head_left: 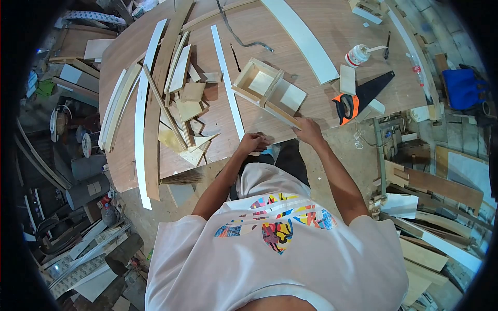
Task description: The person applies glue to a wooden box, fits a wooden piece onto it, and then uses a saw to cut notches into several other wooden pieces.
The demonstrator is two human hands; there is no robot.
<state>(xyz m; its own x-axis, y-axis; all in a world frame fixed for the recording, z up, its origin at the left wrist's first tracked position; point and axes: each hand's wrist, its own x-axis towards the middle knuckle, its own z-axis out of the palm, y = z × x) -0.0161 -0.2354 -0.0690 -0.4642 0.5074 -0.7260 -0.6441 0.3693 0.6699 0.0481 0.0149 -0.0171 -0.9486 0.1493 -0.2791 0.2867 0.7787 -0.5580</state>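
A small wooden box point(258, 82) with an open square compartment and a lower open section lies on the table, tilted in my view. My right hand point(309, 130) is closed on the near end of its long side piece. At the table's front edge, my left hand point(253, 143) has its fingers curled together beside the near end of a narrow white strip point(226, 78). What those fingers hold, if anything, is hidden. Right of the box lies a handsaw point(365, 96) with an orange and black handle. A white glue jar point(357, 55) with a stick across its top stands beyond the saw.
Wood offcuts point(189, 106) and long strips point(151, 114) cover the left of the wooden table point(207, 150). A wide curved white board point(306, 44) lies at the back. A bent metal bar point(244, 41) is behind the box. Scrap wood point(425, 243) fills the floor at right.
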